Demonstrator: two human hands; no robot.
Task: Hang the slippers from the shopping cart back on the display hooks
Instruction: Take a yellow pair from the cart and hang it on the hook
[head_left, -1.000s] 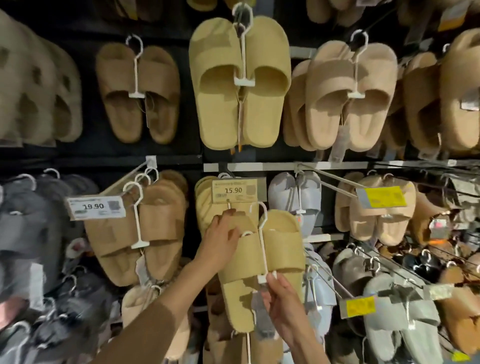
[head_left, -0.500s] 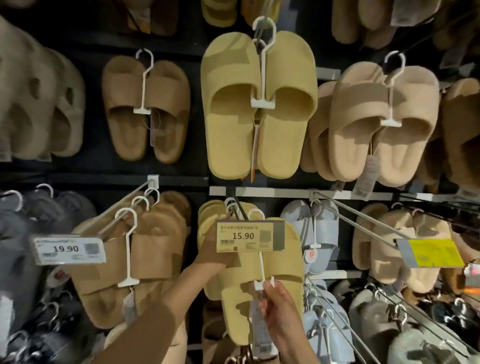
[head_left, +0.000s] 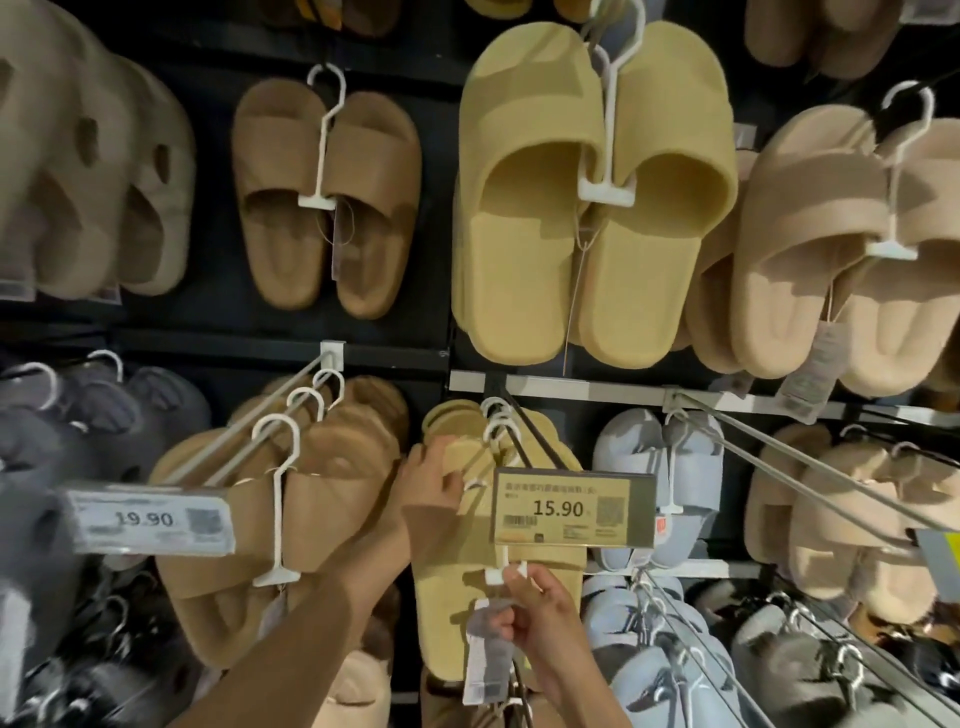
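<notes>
A pair of mustard-yellow slippers (head_left: 452, 608) on a white plastic hanger hangs against the lower middle of the wall. Its hanger loop (head_left: 498, 431) sits over the black display hook (head_left: 524, 441) that carries the 15.90 price tag (head_left: 571, 509). My left hand (head_left: 428, 480) grips the top of the left slipper just left of the tag. My right hand (head_left: 540, 623) pinches the white hanger clip (head_left: 501, 574) below the tag, with a paper label (head_left: 485, 665) dangling under it. More yellow pairs hang behind on the same hook.
Brown slippers (head_left: 317, 499) hang on a white hook with a 19.90 tag (head_left: 150, 519) to the left. Pale blue slippers (head_left: 654, 467) hang to the right beside long metal hooks (head_left: 779, 467). Larger yellow (head_left: 592, 208), brown and beige pairs fill the row above.
The yellow pair has gone up and back, from in front of the price tag to behind it, with its loop over the hook. Both hands rose with it. The camera moved closer.
</notes>
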